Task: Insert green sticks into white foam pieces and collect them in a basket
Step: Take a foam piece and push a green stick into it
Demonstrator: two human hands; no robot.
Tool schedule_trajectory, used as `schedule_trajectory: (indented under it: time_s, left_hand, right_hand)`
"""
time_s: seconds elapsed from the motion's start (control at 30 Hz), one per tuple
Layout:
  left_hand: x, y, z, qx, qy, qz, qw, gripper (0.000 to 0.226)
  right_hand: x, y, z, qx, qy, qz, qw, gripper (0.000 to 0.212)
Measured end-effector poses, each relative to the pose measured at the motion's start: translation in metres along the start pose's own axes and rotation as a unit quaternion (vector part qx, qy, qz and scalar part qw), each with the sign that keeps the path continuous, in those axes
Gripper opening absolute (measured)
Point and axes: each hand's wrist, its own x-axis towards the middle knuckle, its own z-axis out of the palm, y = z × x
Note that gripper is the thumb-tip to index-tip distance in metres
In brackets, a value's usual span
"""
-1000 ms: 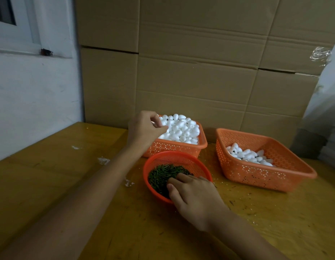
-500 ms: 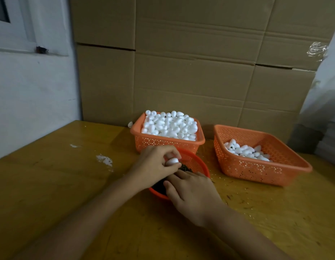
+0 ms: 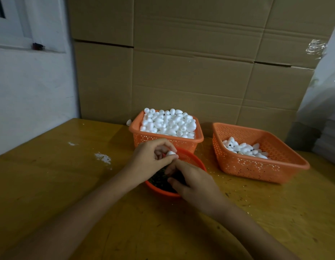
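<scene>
Since a second ago, left hand (image 3: 150,159) has come back from the full basket (image 3: 165,140) pinching one foam piece (image 3: 171,153) over the round bowl (image 3: 197,163) of green sticks (image 3: 159,180). Right hand (image 3: 195,182) fingers there; whether it grips one, I cannot tell. Insertion looks next. Yellow wooden counter (image 3: 69,175), cardboard boxes (image 3: 181,72) behind, collecting basket (image 3: 256,166) rightward.

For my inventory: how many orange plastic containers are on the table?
3: a full rectangular basket at the back, a nearly empty one on the right, a round bowl under the hands. None seems hidden.
</scene>
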Motion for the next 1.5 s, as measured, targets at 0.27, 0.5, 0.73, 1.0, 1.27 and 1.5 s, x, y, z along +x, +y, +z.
schedule_trajectory:
  time_s: [0.27,0.5,0.73,1.0,1.27,1.5]
  left_hand:
    - [-0.004,0.007,-0.002,-0.041,0.012,-0.03,0.999,0.013]
    - [-0.004,0.01,-0.002,-0.035,0.014,-0.039,0.999,0.014]
    - [-0.003,0.01,-0.002,-0.026,0.024,-0.022,0.999,0.023]
    - [-0.004,0.014,-0.004,-0.041,0.018,-0.049,0.998,0.038]
    - [-0.004,0.017,-0.005,-0.029,0.011,-0.033,0.999,0.04]
    - [-0.006,0.017,-0.004,-0.035,0.025,-0.015,0.999,0.032]
  right_hand:
    - [0.005,0.013,-0.005,0.102,0.071,0.05,0.991,0.027]
    - [0.007,0.019,-0.007,0.268,0.123,0.084,0.952,0.018]
    - [0.006,0.016,-0.001,0.296,0.171,0.055,0.938,0.011]
    - [0.005,0.018,0.004,0.333,0.209,0.065,0.917,0.009]
    - [0.006,0.027,0.0,0.321,0.193,0.083,0.924,0.016]
    - [0.006,0.028,-0.001,0.32,0.162,0.062,0.932,0.015]
